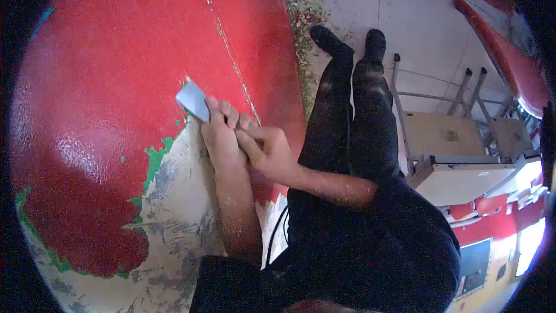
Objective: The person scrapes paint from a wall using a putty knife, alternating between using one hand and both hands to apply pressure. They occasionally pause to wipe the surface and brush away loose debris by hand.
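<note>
My left hand [220, 124] is closed around a scraper, and its flat metal blade [193, 102] lies against a red painted wall [145, 40]. My right hand [267, 149] is closed just behind the left one, pressed up against it at the handle end. Most of the handle is hidden by my fingers. Around the blade the red paint ends in a ragged edge with bits of green paint [155, 164]. Below that edge a bare, whitish-grey patch [174, 214] with dark smudges shows.
Paint chips [302, 29] litter the floor [347, 0] along the wall's foot, near my shoes. At right, desks or chairs with metal legs [475, 87] and pale tops [457, 182] stand close by. A green board [475, 266] hangs on the far wall.
</note>
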The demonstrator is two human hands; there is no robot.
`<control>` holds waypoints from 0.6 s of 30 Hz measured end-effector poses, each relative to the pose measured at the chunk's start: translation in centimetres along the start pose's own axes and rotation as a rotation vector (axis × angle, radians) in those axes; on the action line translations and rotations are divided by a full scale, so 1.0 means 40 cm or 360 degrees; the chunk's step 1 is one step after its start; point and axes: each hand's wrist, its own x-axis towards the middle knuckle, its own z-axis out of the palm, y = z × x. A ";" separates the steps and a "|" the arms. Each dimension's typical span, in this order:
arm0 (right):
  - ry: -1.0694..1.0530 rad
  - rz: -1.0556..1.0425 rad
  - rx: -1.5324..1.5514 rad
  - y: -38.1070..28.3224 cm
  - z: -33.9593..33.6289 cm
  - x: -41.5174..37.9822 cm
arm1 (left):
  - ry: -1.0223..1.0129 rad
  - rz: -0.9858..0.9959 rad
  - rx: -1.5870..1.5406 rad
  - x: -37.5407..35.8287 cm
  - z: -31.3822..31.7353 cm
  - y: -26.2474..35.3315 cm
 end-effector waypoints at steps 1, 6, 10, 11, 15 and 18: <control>-0.0037 0.0029 -0.0050 0.009 -0.003 0.001 | 0.0047 -0.0033 0.0215 -0.037 -0.001 -0.003; 0.0105 -0.0031 -0.0156 0.009 0.017 -0.027 | 0.0115 -0.0046 0.0284 -0.041 -0.038 -0.028; 0.0002 -0.0117 -0.0296 -0.017 -0.011 -0.013 | 0.0102 -0.0054 0.0172 -0.038 -0.024 -0.023; 0.0049 -0.0190 -0.0291 0.008 -0.012 -0.058 | 0.0094 -0.0112 0.0204 -0.073 -0.046 -0.051; 0.0001 0.0031 -0.0359 -0.013 0.001 -0.032 | 0.0108 -0.0117 0.0253 -0.069 -0.002 -0.004; 0.0131 -0.0047 -0.0278 -0.077 0.001 0.024 | -0.0020 -0.0141 0.0113 -0.022 0.012 0.013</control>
